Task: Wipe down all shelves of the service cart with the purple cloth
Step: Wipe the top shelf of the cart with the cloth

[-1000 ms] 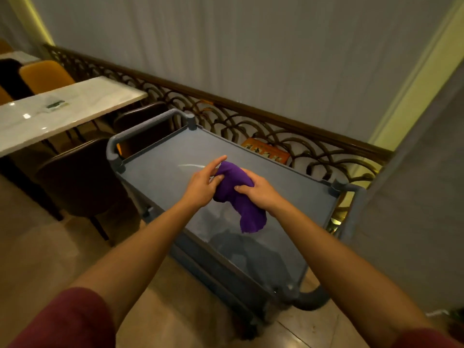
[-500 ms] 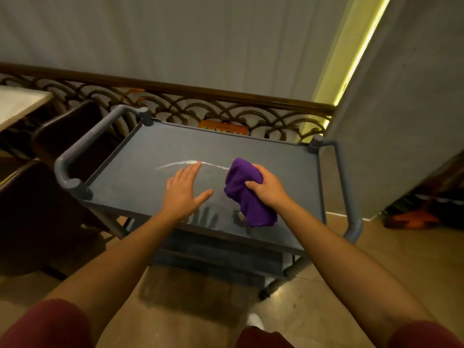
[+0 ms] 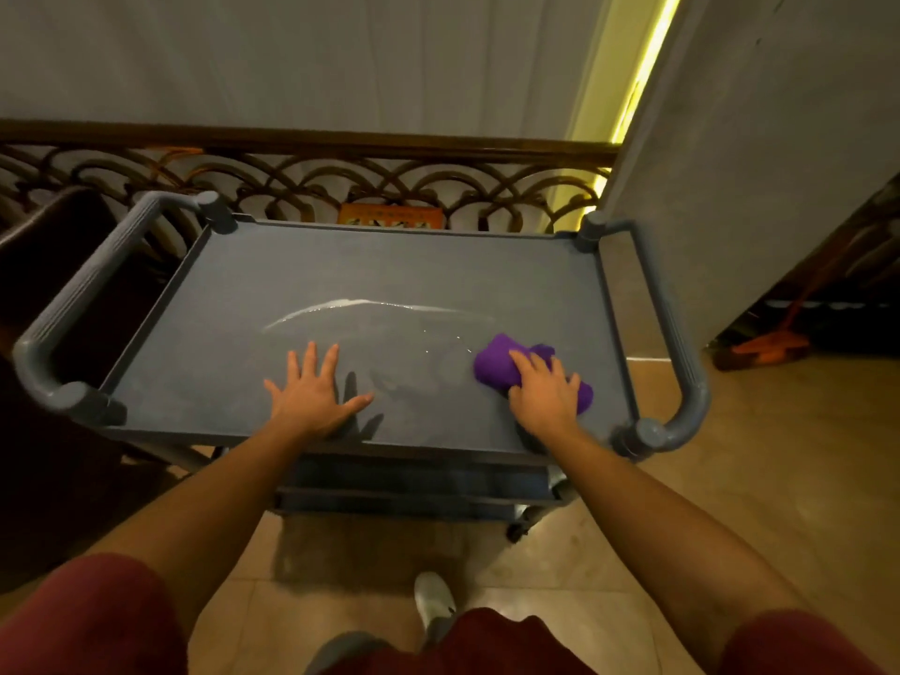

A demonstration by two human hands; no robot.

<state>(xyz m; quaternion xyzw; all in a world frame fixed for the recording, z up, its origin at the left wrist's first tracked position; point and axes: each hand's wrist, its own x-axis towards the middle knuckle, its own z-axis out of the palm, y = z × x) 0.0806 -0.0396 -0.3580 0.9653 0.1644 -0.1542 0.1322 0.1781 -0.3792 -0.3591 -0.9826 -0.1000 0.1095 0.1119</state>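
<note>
The right hand (image 3: 545, 394) is pressing down on the bunched purple cloth (image 3: 496, 365), fingers curled over it, at the right near part of the grey plastic service cart's top shelf (image 3: 389, 270). The left hand (image 3: 311, 392) is lying flat and splayed, holding nothing, likely steadying the cart.

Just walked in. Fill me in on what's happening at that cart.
A person is wiping the top shelf of a grey service cart. The right hand presses a bunched purple cloth onto the shelf near its right end, while the left hand lies flat and open on the shelf by the near edge. A wet streak shines across the middle. A lower shelf shows underneath.
</note>
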